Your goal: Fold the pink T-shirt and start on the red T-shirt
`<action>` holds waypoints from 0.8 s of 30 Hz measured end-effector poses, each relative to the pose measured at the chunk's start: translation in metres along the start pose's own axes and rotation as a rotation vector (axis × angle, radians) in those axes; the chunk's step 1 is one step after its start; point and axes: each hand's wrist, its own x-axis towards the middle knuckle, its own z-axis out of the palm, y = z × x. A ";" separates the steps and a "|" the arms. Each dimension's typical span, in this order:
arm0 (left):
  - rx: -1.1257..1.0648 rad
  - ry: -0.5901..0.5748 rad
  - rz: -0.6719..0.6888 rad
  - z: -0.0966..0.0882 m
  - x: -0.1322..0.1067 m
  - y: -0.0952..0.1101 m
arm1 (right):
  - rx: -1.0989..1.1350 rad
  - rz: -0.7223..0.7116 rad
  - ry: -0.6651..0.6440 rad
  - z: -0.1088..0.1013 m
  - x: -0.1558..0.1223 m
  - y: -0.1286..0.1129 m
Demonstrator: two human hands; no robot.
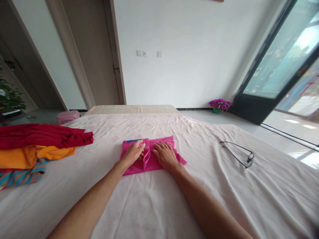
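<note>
A bright pink garment (154, 165) lies folded on the cloth-covered surface in front of me, with a raised fold near its middle and a strip of blue at its far left edge. My left hand (134, 153) rests on its left half, thumb and fingers curled together at the raised fold. Flat on the right half is my right hand (164, 154), its fingers stretched out and pressing on the fabric. Part of the garment is hidden under both hands.
At the left lie a red garment (47, 135), an orange garment (18, 157) and a striped one (27, 174) in a pile. Black-framed glasses (249, 160) rest on the white patterned cloth (199, 192) at the right. A pink stool (68, 116) stands beyond the left edge.
</note>
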 end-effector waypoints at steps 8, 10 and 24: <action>0.554 0.156 0.302 -0.023 -0.019 -0.015 | -0.014 0.001 -0.004 0.001 0.000 -0.002; 0.677 0.129 0.331 -0.017 -0.022 -0.026 | -0.028 -0.017 -0.021 0.002 0.000 -0.001; 0.305 0.316 0.000 -0.041 0.001 -0.064 | -0.058 -0.042 -0.053 0.007 0.001 0.001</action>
